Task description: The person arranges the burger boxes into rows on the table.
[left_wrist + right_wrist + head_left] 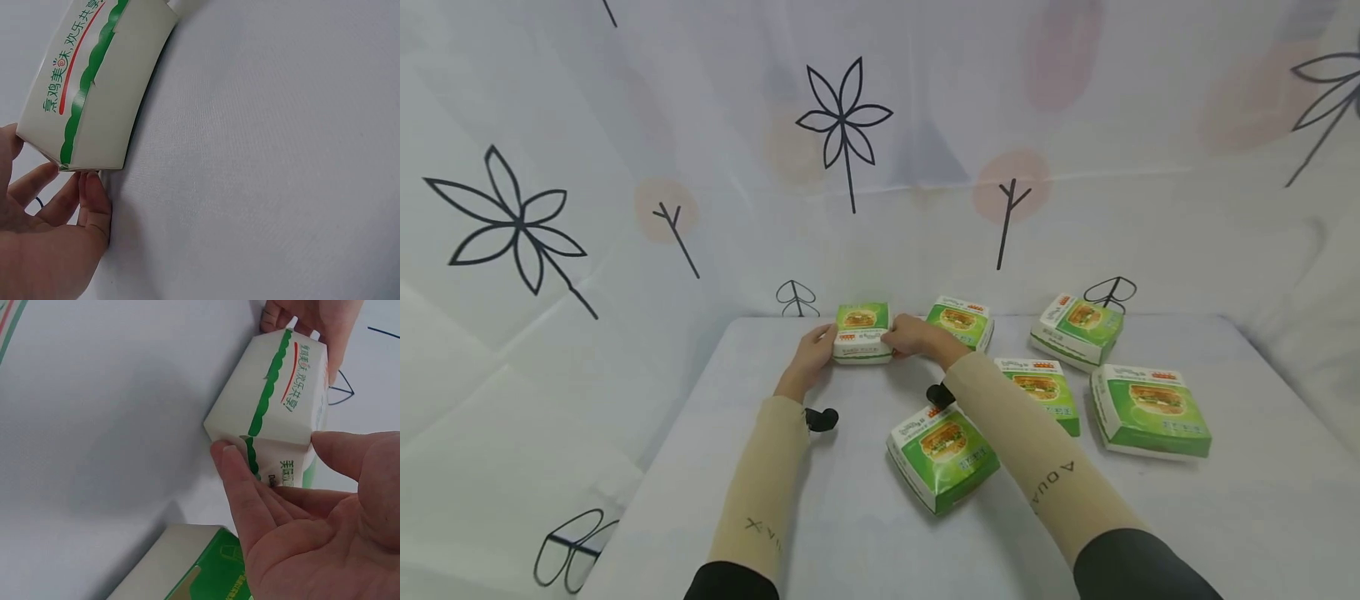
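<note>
A green-and-white burger box (862, 337) with a burger picture on its lid sits at the far left of the white table, held between both hands. My left hand (812, 354) grips its left end; in the left wrist view the fingertips (91, 181) press the lower part of that end. From the opposite end my right hand (921, 337) holds the box. The right wrist view shows the right thumb (337, 450) at an upper corner and the fingers (240, 481) along the end face. The box's underside is hidden.
Several similar boxes lie on the table (842, 517): one behind the right hand (962, 317), one at the back right (1078, 329), one partly under the right forearm (1045, 392), one farther right (1150, 411), one nearer the front (942, 458). A patterned cloth (910, 242) hangs behind.
</note>
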A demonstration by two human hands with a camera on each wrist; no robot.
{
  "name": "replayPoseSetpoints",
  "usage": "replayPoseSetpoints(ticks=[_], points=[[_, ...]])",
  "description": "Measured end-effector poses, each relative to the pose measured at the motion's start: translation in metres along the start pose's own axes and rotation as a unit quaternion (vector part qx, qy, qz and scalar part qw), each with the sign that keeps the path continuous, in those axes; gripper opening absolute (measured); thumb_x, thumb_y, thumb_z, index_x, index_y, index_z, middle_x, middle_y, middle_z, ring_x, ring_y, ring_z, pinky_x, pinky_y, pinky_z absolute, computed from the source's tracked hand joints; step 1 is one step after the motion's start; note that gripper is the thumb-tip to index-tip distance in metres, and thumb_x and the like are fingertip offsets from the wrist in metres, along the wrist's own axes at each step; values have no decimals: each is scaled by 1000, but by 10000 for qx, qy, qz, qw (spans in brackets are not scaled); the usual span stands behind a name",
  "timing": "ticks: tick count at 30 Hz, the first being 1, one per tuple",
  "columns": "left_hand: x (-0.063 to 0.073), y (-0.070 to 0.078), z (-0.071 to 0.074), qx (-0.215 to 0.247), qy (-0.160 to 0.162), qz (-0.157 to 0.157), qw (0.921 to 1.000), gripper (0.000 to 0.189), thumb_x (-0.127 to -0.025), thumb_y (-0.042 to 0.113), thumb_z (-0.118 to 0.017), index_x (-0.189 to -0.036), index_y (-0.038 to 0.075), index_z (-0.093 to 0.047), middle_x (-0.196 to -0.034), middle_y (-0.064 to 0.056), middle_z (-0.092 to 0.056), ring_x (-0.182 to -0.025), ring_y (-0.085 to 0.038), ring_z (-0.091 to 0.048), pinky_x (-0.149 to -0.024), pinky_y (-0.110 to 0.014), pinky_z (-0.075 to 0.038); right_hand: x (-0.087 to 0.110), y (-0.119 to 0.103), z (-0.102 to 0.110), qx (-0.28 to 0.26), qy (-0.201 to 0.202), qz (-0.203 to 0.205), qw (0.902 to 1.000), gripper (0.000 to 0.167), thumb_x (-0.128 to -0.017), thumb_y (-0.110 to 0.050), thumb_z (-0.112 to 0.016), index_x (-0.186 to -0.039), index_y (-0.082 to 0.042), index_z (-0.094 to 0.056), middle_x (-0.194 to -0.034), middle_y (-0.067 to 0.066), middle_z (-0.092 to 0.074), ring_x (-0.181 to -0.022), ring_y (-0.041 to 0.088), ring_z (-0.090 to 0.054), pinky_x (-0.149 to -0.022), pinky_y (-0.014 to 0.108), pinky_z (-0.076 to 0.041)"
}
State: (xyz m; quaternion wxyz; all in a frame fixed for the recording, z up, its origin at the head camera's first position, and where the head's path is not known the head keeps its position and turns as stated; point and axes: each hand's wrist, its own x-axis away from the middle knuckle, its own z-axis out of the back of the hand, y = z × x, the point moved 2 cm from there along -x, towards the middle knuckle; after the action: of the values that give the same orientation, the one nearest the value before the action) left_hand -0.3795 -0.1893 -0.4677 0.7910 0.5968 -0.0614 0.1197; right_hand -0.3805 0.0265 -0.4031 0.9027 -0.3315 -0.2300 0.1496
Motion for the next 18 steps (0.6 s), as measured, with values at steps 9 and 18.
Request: replayPoseSetpoints(ticks=[9, 18], points=[[1, 2, 0, 27, 16, 48, 10000, 61, -107, 51, -46, -157, 16, -42, -160, -11, -40, -152, -30, -28, -124, -48, -24, 0, -1, 1, -62, 29, -41, 10000, 36, -107, -21, -46, -123, 7, -63, -122, 21, -67, -89, 22, -56, -80, 32, -50], [-1, 2, -1, 4, 58, 99, 9999, 61, -107, 51, -45, -157, 17, -42, -161, -10, -37, -152, -29, -27, -124, -46, -25, 1, -2, 1, -51, -7, -88, 9999, 36, -107, -22, -45, -123, 7, -61, -122, 20, -66, -94, 23, -58, -78, 29, -49]])
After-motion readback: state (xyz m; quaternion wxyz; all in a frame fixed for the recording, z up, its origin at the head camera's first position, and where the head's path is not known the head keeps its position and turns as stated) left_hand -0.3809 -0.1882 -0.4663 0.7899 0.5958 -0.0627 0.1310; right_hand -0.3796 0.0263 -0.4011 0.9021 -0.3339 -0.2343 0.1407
